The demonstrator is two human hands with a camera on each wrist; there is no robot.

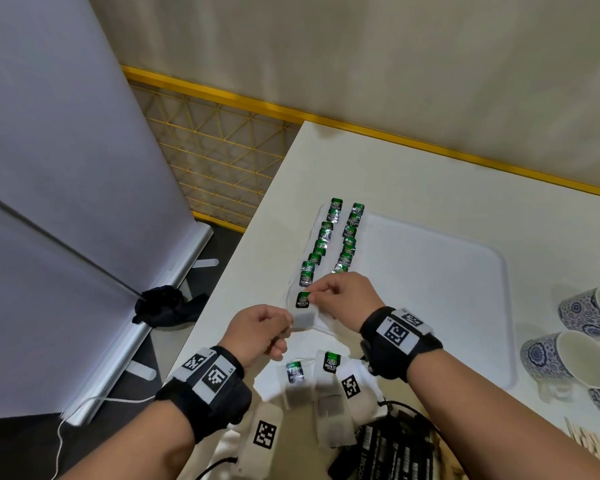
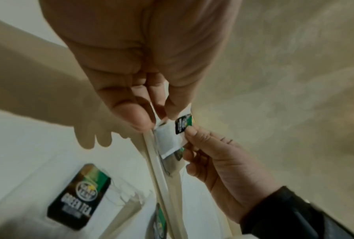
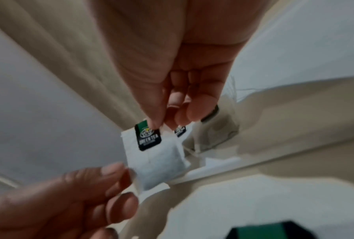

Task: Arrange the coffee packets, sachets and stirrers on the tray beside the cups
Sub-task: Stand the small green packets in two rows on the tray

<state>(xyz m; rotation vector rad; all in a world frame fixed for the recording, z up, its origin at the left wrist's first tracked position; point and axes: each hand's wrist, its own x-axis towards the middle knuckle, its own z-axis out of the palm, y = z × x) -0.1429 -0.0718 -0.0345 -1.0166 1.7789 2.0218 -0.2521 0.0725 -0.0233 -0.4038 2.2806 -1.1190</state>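
Note:
Both hands hold one white tea sachet just above the near left corner of the white tray. My left hand pinches its lower end. My right hand pinches its green-and-black tag at the top. Two rows of several sachets with green tags lie along the tray's left side. Two more sachets lie on the table near my wrists. Blue-patterned cups stand at the right. Wooden stirrers show at the lower right edge.
The white table's left edge runs close to the sachet rows, with a yellow wire rack and a grey panel beyond it. White marker tags and a black packet lie near the front edge.

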